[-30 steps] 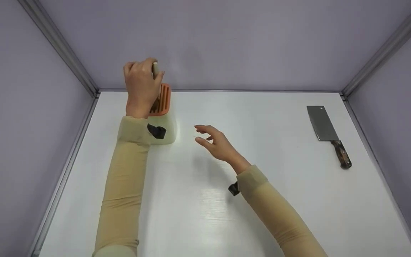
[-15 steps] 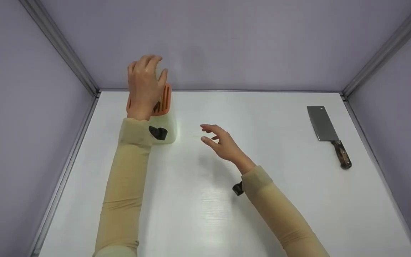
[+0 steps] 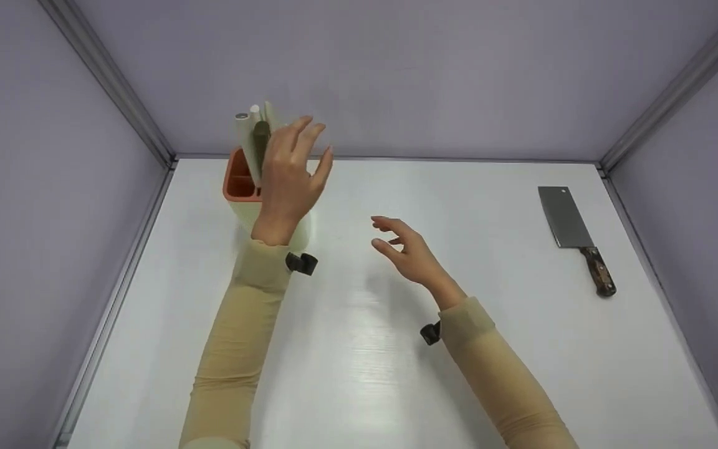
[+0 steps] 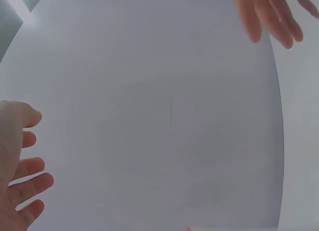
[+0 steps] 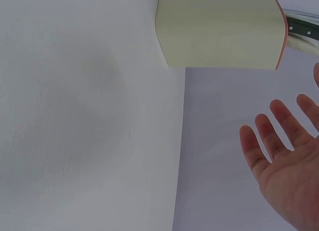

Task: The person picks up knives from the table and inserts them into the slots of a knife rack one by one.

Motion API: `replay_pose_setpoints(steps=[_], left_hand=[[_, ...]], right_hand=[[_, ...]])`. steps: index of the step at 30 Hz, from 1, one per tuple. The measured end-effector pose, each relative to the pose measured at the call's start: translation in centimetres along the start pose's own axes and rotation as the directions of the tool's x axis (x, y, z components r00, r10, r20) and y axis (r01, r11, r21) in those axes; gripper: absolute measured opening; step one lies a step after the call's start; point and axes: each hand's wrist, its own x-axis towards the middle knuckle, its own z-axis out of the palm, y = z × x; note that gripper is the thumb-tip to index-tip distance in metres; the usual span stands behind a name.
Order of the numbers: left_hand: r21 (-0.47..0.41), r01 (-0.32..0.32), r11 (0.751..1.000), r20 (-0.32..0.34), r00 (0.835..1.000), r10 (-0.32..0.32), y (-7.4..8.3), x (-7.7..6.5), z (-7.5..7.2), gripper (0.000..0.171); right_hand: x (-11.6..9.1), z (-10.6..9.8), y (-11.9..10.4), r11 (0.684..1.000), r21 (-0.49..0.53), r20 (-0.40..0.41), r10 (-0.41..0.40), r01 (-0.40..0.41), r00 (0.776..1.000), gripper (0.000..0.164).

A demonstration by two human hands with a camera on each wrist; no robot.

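Note:
My left hand is open, fingers spread, in front of the right part of a cream knife block with an orange rim. Nothing is in it; in the left wrist view its fingers reach in from the left edge. Several knife handles stand up from the block: pale ones and a dark green one. The right wrist view shows the block's side. My right hand hovers over the middle of the table, relaxed and holding nothing. Its palm faces the right wrist camera.
A cleaver lies flat toward the right of the white table, its dark handle angled toward the front right. Grey walls enclose the back and both sides. The block stands at the back left.
My left hand has let go of a pale knife handle in the block, spread its fingers and drawn back to the right, uncovering other handles. My right hand has drifted right.

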Motion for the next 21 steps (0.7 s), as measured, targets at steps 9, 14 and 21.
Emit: replay_pose_setpoints(steps=[9, 14, 21], left_hand=[[-0.116, 0.079, 0.99, 0.108, 0.992, -0.066, 1.6, -4.0, 2.7, 0.05], [-0.172, 0.154, 0.973, 0.193, 0.974, -0.12, 2.2, -6.1, 4.1, 0.057], [-0.217, 0.274, 0.937, 0.337, 0.922, -0.191, 3.2, -9.1, 5.8, 0.065]], right_hand=[[-2.1, -2.0, 1.3, 0.999, -0.022, -0.046, 0.03, -0.032, 0.998, 0.051], [-3.1, -3.2, 2.1, 0.996, -0.051, -0.075, 0.074, -0.078, 0.994, 0.051], [-5.0, -5.0, 3.4, 0.987, -0.075, -0.1, 0.131, -0.139, 0.986, 0.052]])
